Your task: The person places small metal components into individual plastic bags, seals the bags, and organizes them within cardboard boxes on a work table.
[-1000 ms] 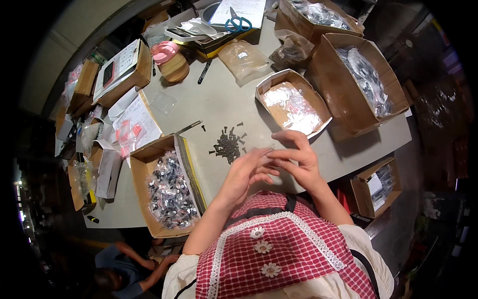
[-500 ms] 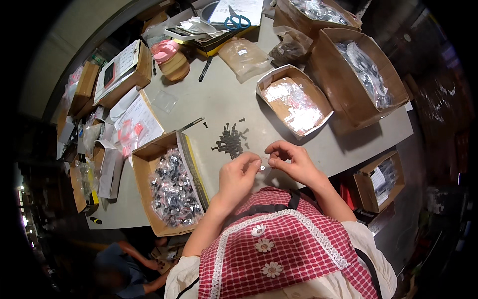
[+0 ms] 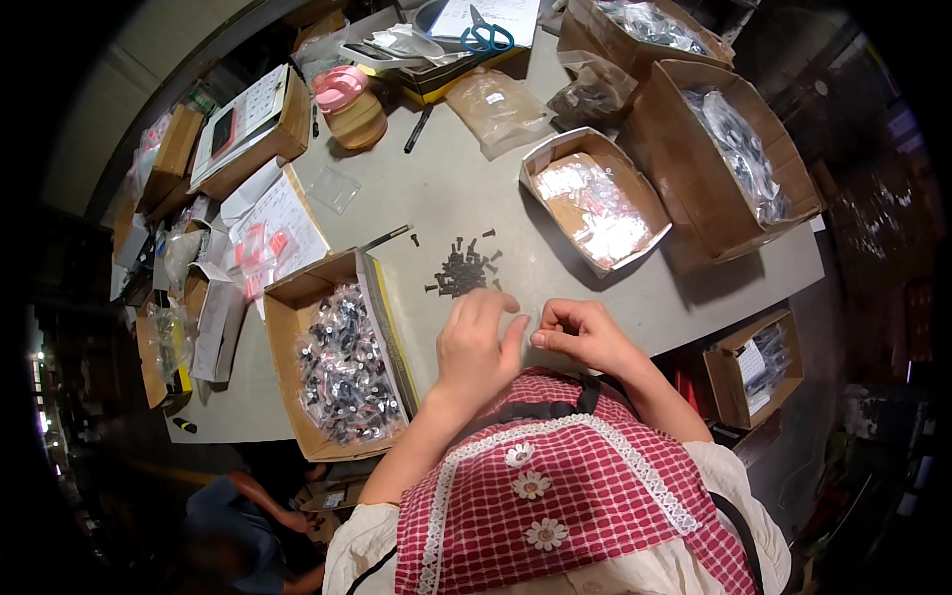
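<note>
A pile of black screws lies on the grey table, just beyond my left hand. That hand is at the pile's near edge, thumb and fingers apart, with nothing visible in it. To its right my right hand is closed in a pinch, fingertips pressed on what looks like a small clear plastic bag, hardly visible here. On the left stands a cardboard box filled with small clear bags of dark parts. A shallow carton with flat clear bags sits beyond my right hand.
Large cardboard boxes of bagged parts stand at the right. Farther back are a jar with a pink lid, a black pen, scissors and a brown plastic bag. Another person is at lower left.
My left hand has let go of the small bag and moved forward to the screws, its fingers parting. My right hand stays pinched, slightly lower. The view has shifted slightly.
</note>
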`<state>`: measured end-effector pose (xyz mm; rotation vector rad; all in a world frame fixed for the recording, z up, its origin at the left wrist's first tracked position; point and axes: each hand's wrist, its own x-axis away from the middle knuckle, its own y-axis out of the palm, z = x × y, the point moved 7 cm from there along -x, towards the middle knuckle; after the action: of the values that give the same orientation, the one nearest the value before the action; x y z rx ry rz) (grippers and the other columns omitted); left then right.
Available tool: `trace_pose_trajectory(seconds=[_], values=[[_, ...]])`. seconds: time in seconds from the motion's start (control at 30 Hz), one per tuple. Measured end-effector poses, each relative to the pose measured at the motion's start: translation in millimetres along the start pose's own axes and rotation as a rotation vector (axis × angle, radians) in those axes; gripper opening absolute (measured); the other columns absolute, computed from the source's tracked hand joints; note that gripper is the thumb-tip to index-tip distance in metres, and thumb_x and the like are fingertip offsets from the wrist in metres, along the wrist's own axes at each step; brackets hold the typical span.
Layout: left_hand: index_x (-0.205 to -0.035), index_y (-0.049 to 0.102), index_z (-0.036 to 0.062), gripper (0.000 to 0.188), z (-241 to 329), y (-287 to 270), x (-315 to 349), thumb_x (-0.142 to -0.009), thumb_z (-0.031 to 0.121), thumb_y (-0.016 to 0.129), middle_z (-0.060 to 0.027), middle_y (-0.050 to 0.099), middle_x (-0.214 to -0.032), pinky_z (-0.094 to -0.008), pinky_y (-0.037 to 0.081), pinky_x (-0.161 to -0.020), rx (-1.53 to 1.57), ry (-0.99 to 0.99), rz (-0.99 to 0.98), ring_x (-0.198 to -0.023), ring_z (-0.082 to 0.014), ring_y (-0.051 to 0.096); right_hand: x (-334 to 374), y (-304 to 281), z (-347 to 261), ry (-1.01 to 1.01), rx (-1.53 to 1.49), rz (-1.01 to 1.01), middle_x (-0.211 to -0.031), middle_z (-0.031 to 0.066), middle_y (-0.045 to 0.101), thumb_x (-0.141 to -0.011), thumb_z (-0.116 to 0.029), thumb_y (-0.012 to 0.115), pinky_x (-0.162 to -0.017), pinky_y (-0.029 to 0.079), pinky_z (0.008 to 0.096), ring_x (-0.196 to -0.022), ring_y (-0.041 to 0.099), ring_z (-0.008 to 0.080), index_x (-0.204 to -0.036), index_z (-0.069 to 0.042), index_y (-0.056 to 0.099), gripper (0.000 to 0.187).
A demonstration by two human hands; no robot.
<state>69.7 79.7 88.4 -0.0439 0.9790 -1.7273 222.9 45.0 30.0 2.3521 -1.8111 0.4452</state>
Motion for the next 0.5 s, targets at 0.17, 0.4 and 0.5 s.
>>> trace_pose_trajectory(seconds=[0.17,0.4,0.5], values=[[-0.091,0.067,0.0021,0.018,-16.9,20.8,12.6,-0.095,0.02,0.066,-0.0101,0.07,-0.075,-0.0324,0.051,-0.062,0.3,-0.293,-0.428,-0.065,-0.0189,0.066,2.0,10.2,3.5,0.012,-0.085,-0.096,-0.073,-0.003,0.06,-0.092,-0.022,0.073,-0.057,0.039,0.0243,-0.067,0.051,0.0053,-0.085,-0.002,0.064,0.023],[-0.089,0.066,0.0027,0.018,-25.7,24.9,25.2,-0.093,0.02,0.065,-0.0107,0.068,-0.071,-0.0328,0.049,-0.059,0.33,-0.439,-0.469,-0.064,-0.0194,0.066,5.6,19.5,22.0,0.118,-0.305,-0.094,-0.069,0.0009,0.062,-0.091,-0.023,0.071,-0.056,0.041,0.0267,-0.064,0.053,0.0084,-0.086,-0.003,0.066,0.021],[-0.09,0.066,0.0036,0.014,-19.3,26.3,32.7,-0.09,0.018,0.067,-0.0099,0.067,-0.072,-0.035,0.05,-0.06,0.192,-0.402,-0.418,-0.066,-0.0238,0.067,1.8,12.4,17.7,-0.129,0.241,0.134,-0.072,0.0101,0.064,-0.088,-0.022,0.071,-0.06,0.046,0.0325,-0.063,0.058,0.0161,-0.087,-0.003,0.065,0.02]])
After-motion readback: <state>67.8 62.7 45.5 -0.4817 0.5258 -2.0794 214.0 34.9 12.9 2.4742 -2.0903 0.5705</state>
